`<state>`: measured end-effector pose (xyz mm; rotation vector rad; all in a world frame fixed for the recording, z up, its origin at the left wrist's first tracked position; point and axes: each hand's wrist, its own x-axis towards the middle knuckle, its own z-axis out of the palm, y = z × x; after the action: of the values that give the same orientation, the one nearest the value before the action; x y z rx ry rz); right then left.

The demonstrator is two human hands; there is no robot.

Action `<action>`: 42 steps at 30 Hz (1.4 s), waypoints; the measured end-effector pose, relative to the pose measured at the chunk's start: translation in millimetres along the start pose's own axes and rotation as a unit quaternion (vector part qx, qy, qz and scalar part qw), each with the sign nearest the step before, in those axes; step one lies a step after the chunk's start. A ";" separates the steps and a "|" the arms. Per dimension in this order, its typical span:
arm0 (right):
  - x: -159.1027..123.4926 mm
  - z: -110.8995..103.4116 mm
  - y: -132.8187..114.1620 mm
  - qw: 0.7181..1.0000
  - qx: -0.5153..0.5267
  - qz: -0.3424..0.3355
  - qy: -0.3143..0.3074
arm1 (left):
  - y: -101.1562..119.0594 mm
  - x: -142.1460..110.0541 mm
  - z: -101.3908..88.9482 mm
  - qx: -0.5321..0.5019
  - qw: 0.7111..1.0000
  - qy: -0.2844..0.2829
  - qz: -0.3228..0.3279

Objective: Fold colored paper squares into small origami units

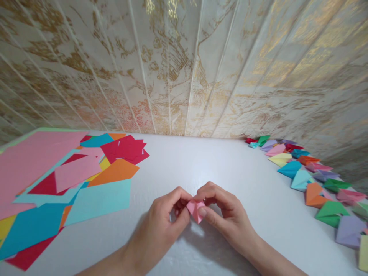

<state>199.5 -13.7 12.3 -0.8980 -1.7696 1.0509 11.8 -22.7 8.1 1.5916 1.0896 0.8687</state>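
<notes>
A small folded pink paper piece (195, 209) is pinched between both my hands over the white table (201, 165), near its front edge. My left hand (163, 226) grips its left side with thumb and curled fingers. My right hand (224, 214) holds the right side, thumb pressed on the paper's face. Both hands are closed on it.
Loose coloured paper sheets (57, 184) in pink, red, orange and turquoise lie spread at the left. A row of several folded paper shapes (316, 180) runs along the right edge. A patterned beige and gold wall (184, 65) stands behind the table.
</notes>
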 end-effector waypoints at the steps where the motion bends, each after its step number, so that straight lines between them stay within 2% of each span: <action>1: -0.3 0.9 0.4 1.000 0.001 0.010 0.002 | 0.2 -0.4 0.0 0.003 1.000 -0.002 0.000; 8: 0.0 0.0 0.3 0.999 -0.003 -0.023 -0.022 | -0.6 0.3 -1.9 -0.031 0.999 0.005 -0.027; 14: -1.7 -2.2 -3.0 0.999 -0.012 0.004 -0.039 | 1.0 1.0 -3.4 -0.021 0.999 0.016 -0.035; 18: -1.4 -2.5 -4.3 0.998 -0.009 -0.004 -0.056 | 0.9 1.5 -3.9 -0.020 0.999 0.022 -0.043; 23: -0.3 -2.3 -3.2 0.998 -0.045 -0.001 -0.043 | 1.6 1.3 -4.7 -0.032 0.998 0.029 -0.048; 26: -1.0 -2.2 -3.9 0.997 -0.056 -0.025 -0.045 | 1.0 0.9 -4.7 -0.016 0.998 0.024 -0.049; 31: -2.4 -2.0 -4.3 0.990 -0.089 -0.060 -0.087 | -0.5 0.7 -5.0 -0.029 0.998 0.023 -0.054; 37: -0.4 -4.1 -0.8 0.993 -0.104 -0.028 -0.046 | -0.3 0.6 -4.9 -0.044 0.997 0.029 -0.055; 42: 0.2 -2.6 -3.5 0.991 -0.082 -0.037 -0.100 | -3.5 1.0 -3.3 -0.075 0.995 0.036 -0.046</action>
<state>201.4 -14.2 16.2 -0.8419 -2.0651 0.9883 8.3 -20.3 5.6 1.3849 1.1135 0.9297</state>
